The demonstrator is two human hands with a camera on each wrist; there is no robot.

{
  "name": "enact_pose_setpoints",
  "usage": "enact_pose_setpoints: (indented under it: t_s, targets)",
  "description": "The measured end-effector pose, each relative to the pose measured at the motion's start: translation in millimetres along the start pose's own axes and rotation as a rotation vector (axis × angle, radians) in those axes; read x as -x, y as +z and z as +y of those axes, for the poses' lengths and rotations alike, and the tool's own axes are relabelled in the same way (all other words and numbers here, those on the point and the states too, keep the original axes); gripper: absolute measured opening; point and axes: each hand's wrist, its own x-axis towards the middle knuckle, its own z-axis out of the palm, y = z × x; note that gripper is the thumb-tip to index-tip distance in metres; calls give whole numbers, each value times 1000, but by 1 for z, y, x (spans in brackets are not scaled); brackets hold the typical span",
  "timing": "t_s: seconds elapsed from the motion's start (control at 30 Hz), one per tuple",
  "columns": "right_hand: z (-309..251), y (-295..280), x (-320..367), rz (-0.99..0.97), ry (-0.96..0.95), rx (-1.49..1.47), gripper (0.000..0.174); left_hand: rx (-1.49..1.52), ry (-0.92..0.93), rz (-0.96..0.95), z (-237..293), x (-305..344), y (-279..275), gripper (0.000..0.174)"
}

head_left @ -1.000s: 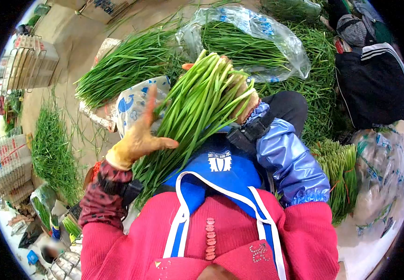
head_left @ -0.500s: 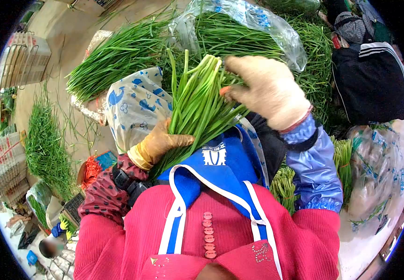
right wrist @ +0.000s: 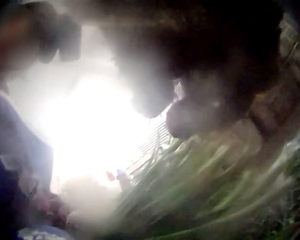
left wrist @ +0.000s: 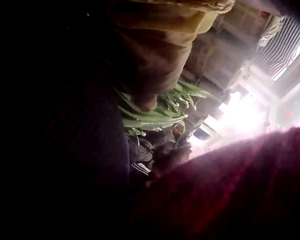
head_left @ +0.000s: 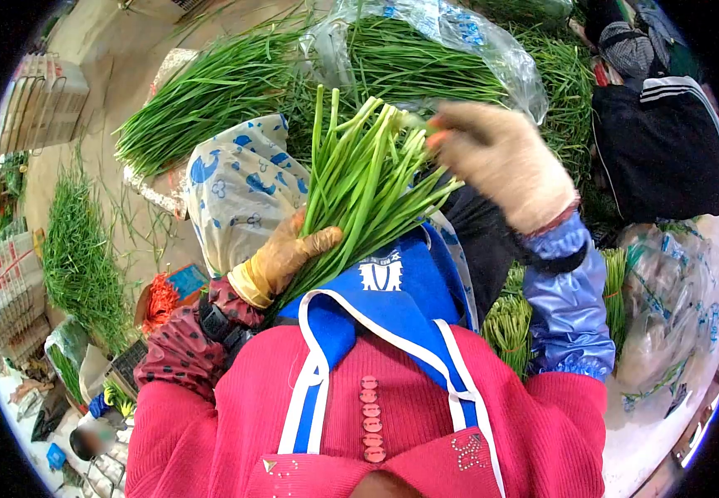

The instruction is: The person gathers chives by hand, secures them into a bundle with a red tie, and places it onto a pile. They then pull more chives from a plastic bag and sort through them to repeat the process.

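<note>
A loose bunch of garlic chives (head_left: 368, 174) stands tilted over the lap, its pale stem ends up. Around its lower part my gloved left hand (head_left: 289, 253) grips the stalks, thumb across the front; the left wrist view shows the hand (left wrist: 155, 65) dark beside the leaves. My right hand (head_left: 509, 158), in a pale glove with orange at a fingertip, is at the right side of the stem ends. Its fingers are blurred, and I cannot tell if they pinch a stalk. In the right wrist view the dark fingers (right wrist: 190, 112) overlap the blurred chives (right wrist: 205, 185).
More chives (head_left: 210, 100) lie in a heap ahead, beside a clear plastic bag (head_left: 501, 50) with chives. Tied bunches (head_left: 509, 324) stand at the right near crumpled plastic (head_left: 667, 307). A box of red ties (head_left: 160, 303) is at the left, with loose greens (head_left: 85, 257) and crates (head_left: 44, 100) beyond.
My left hand went from spread fingers to gripping the bunch lower down. My right hand came out from behind the stalks to their right side, then shifted slightly further right.
</note>
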Motion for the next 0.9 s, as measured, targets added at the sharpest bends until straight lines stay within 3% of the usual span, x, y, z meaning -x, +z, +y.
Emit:
enact_pose_setpoints:
  t_s: [0.07,0.13,0.2,0.3,0.33,0.4,0.43,0.47,0.57,0.7,0.8,0.9]
  targets:
    - [-17,15,-1,-100,-102,362,34,-16,23,-59,0,-1,1,60]
    - [-9,29,-10,-112,-66,449,33,39,10,-70,0,0,1,60]
    - [2,29,-13,-14,-123,303,26,169,-40,-27,-2,5,-1,60]
    - [16,11,-23,325,-224,535,22,196,-27,-22,-5,8,-3,60]
    - [15,-1,-27,382,-141,536,23,201,-25,-22,-6,6,-5,60]
    - [15,-14,-28,346,-12,404,24,208,-22,-26,-7,5,-7,61]
    - [14,-15,-22,251,-127,336,27,211,-25,-27,-7,6,-6,61]
    - [14,-9,-19,216,-375,390,34,211,-30,-30,-6,7,-5,62]
    - [-15,22,-8,-5,-318,740,44,39,113,-68,-4,4,-1,64]
    - [12,52,-16,21,-402,593,33,5,50,-62,-8,10,-7,64]
    - [4,55,-16,-101,-238,731,32,96,21,-38,-5,10,-5,64]
    - [8,58,-14,48,-298,781,27,100,-11,-38,-6,6,-7,60]
